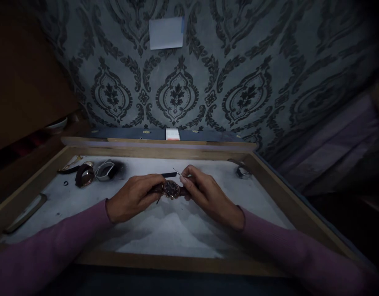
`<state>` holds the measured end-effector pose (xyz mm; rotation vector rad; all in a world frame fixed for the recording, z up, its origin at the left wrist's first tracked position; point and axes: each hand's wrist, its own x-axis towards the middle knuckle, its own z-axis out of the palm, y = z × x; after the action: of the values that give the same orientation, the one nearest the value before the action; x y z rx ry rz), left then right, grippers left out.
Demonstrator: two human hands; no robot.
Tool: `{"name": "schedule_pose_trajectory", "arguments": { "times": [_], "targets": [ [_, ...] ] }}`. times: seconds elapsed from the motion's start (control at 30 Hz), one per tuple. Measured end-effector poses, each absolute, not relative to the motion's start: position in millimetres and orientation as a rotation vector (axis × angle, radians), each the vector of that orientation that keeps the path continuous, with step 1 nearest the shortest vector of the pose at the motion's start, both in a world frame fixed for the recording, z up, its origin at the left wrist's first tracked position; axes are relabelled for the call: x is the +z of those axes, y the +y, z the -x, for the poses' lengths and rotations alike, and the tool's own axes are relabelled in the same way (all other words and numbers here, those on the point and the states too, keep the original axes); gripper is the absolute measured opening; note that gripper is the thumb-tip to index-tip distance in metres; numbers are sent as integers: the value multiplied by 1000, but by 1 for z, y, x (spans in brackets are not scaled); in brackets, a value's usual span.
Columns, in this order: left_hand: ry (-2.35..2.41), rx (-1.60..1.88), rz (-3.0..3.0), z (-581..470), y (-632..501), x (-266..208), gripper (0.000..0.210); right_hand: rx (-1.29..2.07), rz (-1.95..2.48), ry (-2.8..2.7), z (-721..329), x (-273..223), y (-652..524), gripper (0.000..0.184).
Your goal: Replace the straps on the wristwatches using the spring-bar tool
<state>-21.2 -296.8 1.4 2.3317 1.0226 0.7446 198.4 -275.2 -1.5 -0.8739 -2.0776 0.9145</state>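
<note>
My left hand (136, 195) is closed around the brown strap on the left side of a wristwatch (171, 189) with a dark dial and a gold-coloured case. My right hand (204, 193) is beside the watch's right side, its lower fingers at the strap there. Between its thumb and forefinger it pinches a thin metal tool (178, 173), whose exact kind is too small to tell. Just behind the watch is a dark flat strip (168, 175), its left end hidden by my left hand.
A shallow wooden tray (177, 153) with a white bottom surrounds the work. Its left side holds a brown-strapped watch (83, 176), a grey-white watch (105, 170), a small black ring (65, 183) and a curved strap (26, 213). Another watch (243, 172) lies in the back right corner.
</note>
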Motion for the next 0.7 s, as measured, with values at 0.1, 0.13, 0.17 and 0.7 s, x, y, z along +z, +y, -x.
{"name": "schedule_pose_trajectory", "arguments": {
  "times": [0.1, 0.13, 0.17, 0.7],
  "targets": [
    [1050, 716, -2444, 21, -298, -3, 25, 930, 874, -2122, -197, -4, -276, 17],
    [1046, 689, -2467, 20, -299, -3, 29, 928, 879, -2137, -196, -5, -277, 18],
    [1033, 657, -2485, 18, -301, -4, 30, 926, 888, -2149, -195, -7, -277, 18],
    [964, 517, -1791, 16, -292, -6, 33, 208, 810, -2334, -198, -10, -273, 18]
  ]
}}
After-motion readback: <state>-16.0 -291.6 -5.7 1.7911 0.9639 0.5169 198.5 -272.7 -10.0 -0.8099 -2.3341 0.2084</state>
